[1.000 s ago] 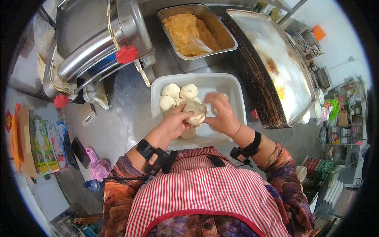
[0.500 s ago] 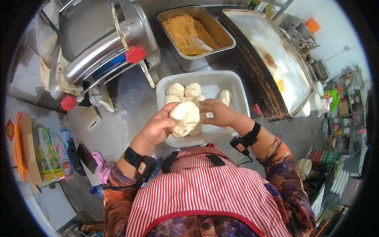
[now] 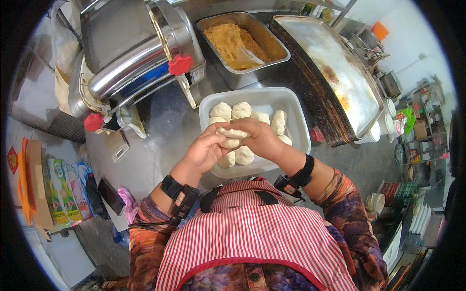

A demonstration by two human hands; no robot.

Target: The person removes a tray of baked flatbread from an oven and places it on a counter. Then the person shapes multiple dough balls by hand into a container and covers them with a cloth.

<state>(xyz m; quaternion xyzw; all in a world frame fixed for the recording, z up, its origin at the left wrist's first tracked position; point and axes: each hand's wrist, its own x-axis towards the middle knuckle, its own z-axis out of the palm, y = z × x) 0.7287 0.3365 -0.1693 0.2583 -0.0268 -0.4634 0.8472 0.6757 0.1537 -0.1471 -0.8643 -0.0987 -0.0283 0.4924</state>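
My left hand (image 3: 206, 148) and my right hand (image 3: 259, 138) meet over the near part of a white plastic tub (image 3: 303, 126), both closed on a folded piece of pale dough (image 3: 231, 134). Several dough balls (image 3: 241, 110) lie in the tub around and beneath my hands, along with a longer lump (image 3: 279, 122) on the right side.
A steel dough roller (image 3: 114, 72) with red knobs stands back left. Behind the tub is a steel pan of brownish-orange filling (image 3: 228, 34). Stacked baking trays (image 3: 327, 58) lie to the right. A small scale (image 3: 116, 145) and a dark phone (image 3: 109, 196) are at left.
The dough in my hands has gone from a wide, open round to a narrower folded piece. My hands have drawn together, with my right fingers now over the dough.
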